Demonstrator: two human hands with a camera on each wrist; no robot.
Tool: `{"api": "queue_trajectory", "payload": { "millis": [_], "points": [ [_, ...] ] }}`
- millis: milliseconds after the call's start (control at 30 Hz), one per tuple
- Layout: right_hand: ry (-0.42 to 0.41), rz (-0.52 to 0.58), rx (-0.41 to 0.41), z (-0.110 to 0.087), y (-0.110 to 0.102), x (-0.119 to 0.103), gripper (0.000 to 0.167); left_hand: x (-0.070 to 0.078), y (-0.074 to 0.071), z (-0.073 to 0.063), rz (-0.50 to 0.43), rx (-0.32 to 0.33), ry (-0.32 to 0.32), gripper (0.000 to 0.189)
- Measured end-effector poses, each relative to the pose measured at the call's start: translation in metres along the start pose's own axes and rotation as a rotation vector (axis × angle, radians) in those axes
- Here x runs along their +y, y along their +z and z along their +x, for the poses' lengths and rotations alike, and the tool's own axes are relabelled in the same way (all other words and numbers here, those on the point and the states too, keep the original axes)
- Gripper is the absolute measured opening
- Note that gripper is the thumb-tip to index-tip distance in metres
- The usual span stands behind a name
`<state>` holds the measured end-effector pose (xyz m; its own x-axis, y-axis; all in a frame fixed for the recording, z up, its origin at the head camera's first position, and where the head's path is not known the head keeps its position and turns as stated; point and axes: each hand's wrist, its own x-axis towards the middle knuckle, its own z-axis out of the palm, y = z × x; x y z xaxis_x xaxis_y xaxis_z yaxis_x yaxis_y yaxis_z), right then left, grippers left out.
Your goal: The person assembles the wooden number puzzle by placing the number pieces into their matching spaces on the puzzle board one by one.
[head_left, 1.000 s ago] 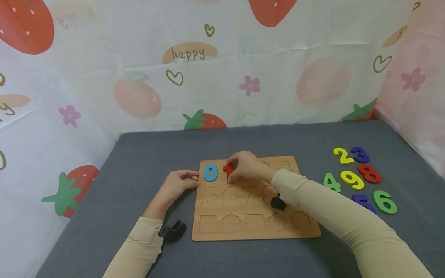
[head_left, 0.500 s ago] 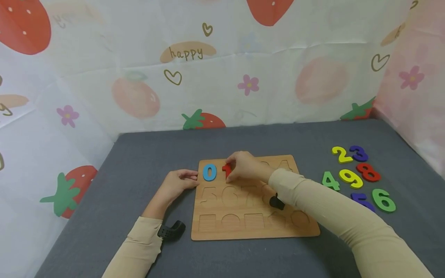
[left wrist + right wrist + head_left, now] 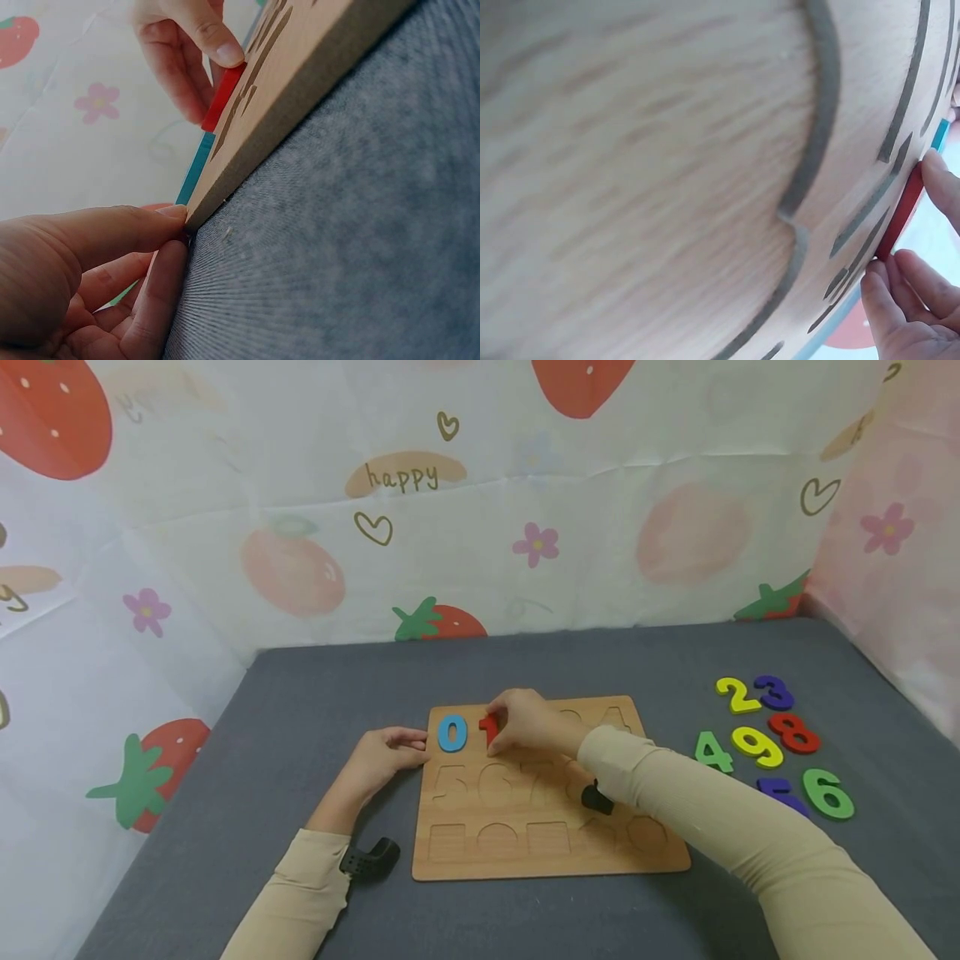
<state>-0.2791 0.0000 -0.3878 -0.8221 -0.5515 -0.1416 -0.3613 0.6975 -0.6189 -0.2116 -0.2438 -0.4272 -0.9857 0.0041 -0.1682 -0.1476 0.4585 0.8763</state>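
A wooden number puzzle board (image 3: pixel 480 814) with recessed outlines lies on the grey-covered table. At its left edge rests my left hand (image 3: pixel 382 762); in the left wrist view the thumb (image 3: pixel 142 229) and fingers hold the board's rim. My right hand (image 3: pixel 534 722) reaches over the top row and grips a red number 1 (image 3: pixel 489 729) between thumb and fingers. In the left wrist view the red piece (image 3: pixel 223 99) stands above the board's surface; how it fits its recess is hidden. Beside it, the blue number 0 (image 3: pixel 452 733) sits at the board's upper left.
To the board's right lie loose number pieces: yellow 2 (image 3: pixel 738 695), purple 3 (image 3: pixel 775 692), red 8 (image 3: pixel 794 733), yellow 9 (image 3: pixel 757 747), green 4 (image 3: pixel 712 752), purple 5 (image 3: pixel 782 795) and green 6 (image 3: pixel 828 793). A printed cloth (image 3: pixel 585 485) hangs behind the table.
Almost nothing differs: the head view has shifted slightly. Both hands keep their places, the right still gripping the red number 1.
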Motion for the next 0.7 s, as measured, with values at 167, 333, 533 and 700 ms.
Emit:
{"api": "queue_trajectory", "payload": {
  "millis": [167,333,533,700],
  "points": [
    [-0.002,-0.009,0.008,0.0003,0.0003,-0.0005,0.065,0.0005,0.0003,-0.0011,0.003,-0.001,-0.003,0.04],
    [-0.006,-0.008,0.008,-0.0004,-0.0005,-0.0009,0.066,0.0011,0.0004,-0.0022,0.004,-0.003,-0.005,0.04],
    [-0.018,-0.041,0.018,-0.0003,-0.0011,-0.0003,0.064,0.0009,0.0002,-0.002,-0.006,-0.01,0.003,0.04],
    [-0.017,-0.061,0.011,0.0004,-0.0012,-0.0022,0.063,0.0003,-0.0004,-0.0014,-0.003,-0.007,0.003,0.04]
  ]
}}
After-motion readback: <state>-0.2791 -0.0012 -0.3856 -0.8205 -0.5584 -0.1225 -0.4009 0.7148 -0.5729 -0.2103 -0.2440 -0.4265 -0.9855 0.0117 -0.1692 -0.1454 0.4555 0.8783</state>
